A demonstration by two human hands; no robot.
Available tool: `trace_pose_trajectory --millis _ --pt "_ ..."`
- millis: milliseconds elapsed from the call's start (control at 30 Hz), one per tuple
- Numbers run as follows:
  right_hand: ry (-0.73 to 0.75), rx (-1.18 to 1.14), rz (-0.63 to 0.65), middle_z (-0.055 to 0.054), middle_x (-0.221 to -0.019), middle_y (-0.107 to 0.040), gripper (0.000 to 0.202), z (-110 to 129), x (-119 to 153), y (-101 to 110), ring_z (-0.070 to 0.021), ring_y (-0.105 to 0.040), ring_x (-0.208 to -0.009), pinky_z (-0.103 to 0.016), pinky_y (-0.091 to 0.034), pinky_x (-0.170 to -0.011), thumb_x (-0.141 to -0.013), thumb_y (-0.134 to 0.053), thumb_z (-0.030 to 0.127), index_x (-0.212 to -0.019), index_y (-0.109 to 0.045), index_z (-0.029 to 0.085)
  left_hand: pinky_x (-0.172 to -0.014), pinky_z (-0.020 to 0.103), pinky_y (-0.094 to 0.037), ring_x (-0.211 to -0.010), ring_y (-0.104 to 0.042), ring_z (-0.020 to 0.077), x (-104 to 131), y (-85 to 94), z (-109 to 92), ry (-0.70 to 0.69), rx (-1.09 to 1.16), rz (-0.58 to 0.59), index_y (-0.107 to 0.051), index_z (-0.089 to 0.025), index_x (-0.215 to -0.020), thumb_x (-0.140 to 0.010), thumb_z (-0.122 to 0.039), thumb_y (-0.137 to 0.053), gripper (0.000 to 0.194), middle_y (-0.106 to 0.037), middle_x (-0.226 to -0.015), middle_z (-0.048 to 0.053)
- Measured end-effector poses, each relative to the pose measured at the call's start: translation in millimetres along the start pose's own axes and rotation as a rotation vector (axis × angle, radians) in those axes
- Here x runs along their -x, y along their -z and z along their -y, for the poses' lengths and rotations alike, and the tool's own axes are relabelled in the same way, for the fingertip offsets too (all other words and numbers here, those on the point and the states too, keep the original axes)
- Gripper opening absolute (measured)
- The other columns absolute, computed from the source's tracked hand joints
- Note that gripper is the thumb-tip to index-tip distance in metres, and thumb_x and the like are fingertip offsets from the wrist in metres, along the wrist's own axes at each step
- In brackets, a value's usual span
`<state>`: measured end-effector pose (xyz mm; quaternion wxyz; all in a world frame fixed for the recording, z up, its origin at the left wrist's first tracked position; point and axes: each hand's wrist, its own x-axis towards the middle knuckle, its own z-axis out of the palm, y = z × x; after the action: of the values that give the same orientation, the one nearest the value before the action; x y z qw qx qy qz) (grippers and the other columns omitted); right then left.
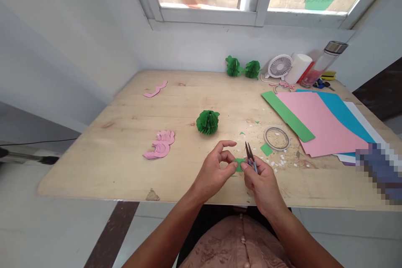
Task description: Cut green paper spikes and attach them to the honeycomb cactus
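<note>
Fingertips of my left hand (pixel 213 171) pinch a small, smooth green paper piece (pixel 240 166) at their three o'clock, while my right hand (pixel 262 180) grips its other edge. In that same right hand I hold slim scissors (pixel 250 158), blades parted, long axis just short of twelve; a crisply pleated green paper ball (pixel 207 122) sits toward eleven.

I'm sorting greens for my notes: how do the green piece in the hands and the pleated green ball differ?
The green piece is smaller and paler than the pleated green ball. The piece is held by the left hand and right hand; the ball rests on the table. Both are green.
</note>
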<state>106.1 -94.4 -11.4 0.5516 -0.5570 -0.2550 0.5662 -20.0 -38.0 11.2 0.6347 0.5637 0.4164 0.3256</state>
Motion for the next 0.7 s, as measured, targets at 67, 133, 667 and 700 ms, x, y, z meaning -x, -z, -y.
trace_pose_trajectory --millis 67,133,667,700 --pt "-0.008 0.029 0.019 0.011 -0.049 -0.027 0.025 1.4 -1.5 1.6 -0.0059 -0.016 -0.043 -0.022 -0.011 -0.04 -0.073 -0.069 0.038 -0.073 -0.052 0.018 -0.061 0.024 -0.04 -0.063 -0.052 0.0129 0.9 1.5 1.9 0.005 0.004 -0.015 -0.057 -0.017 -0.094 -0.073 -0.023 -0.061 0.022 -0.056 -0.064 -0.002" --pt "-0.009 0.057 0.03 0.011 -0.05 -0.028 0.024 3.1 -2.9 3.0 -0.0061 -0.016 -0.044 -0.022 -0.011 -0.04 -0.072 -0.069 0.037 -0.073 -0.054 0.018 -0.061 0.025 -0.041 -0.064 -0.053 0.0136 1.9 3.9 2.8 0.0 -0.016 -0.014 -0.06 -0.017 -0.077 -0.072 -0.026 -0.063 0.011 -0.058 -0.065 0.001" --pt "-0.013 -0.045 0.057 0.009 -0.05 -0.032 0.028 1.7 1.3 0.6 -0.0056 -0.017 -0.043 -0.02 -0.01 -0.039 -0.078 -0.064 0.044 -0.08 -0.058 0.017 -0.067 0.022 -0.042 -0.061 -0.058 0.0111 6.8 -6.9 11.8 0.192 0.522 -0.24 -0.057 -0.016 -0.072 -0.066 -0.021 -0.071 0.017 -0.066 -0.061 0.0" --pt "-0.01 -0.058 0.065 0.008 -0.05 -0.034 0.03 -0.6 3.1 1.1 -0.0057 -0.018 -0.043 -0.021 -0.01 -0.039 -0.08 -0.061 0.046 -0.081 -0.059 0.017 -0.067 0.022 -0.042 -0.062 -0.059 0.0109 6.9 -7.8 11.9 0.203 0.556 -0.242 -0.057 -0.016 -0.072 -0.066 -0.021 -0.072 0.017 -0.066 -0.061 0.0"
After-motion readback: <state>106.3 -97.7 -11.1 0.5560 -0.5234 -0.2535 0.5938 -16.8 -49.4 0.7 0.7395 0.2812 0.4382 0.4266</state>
